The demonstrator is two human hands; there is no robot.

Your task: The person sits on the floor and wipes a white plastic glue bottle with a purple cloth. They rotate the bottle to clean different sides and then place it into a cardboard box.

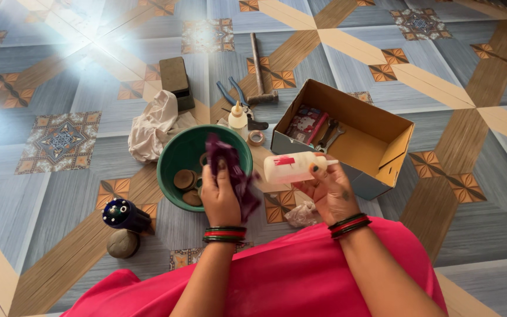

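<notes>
Two hands work above a patterned tile floor (pixel 60 194), in front of a pink garment (pixel 300 276). At far left lie a dark blue cylindrical object (pixel 125 215) and a rounded grey stone (pixel 122 243); behind them sit a crumpled white cloth (pixel 152 124) and a dark rectangular block (pixel 175 80). A green bowl (pixel 178 154) holds several round wooden discs (pixel 185 181). The left hand (pixel 220 196) is over the bowl's near rim, fingers closed around a dark purple cloth (pixel 234 170) that drapes down past the wrist. Behind the bowl stand a small nozzle bottle (pixel 238 116), blue-handled pliers (pixel 232 94), a tape roll (pixel 256 138) and a hammer (pixel 259 73). The right hand (pixel 330 191) grips a white squeeze bottle (pixel 294 167) with a red label; fingers wrap its right end near the nozzle. The bottle's long axis runs roughly horizontal, its base pointing left toward the cloth and left hand, just apart from them. The left hand is nearer the bowl; the right is nearer the open cardboard box (pixel 394 152), which holds a spanner (pixel 330 136) and a printed packet (pixel 305 124). A crumpled plastic scrap (pixel 300 215) lies beneath the right hand.
</notes>
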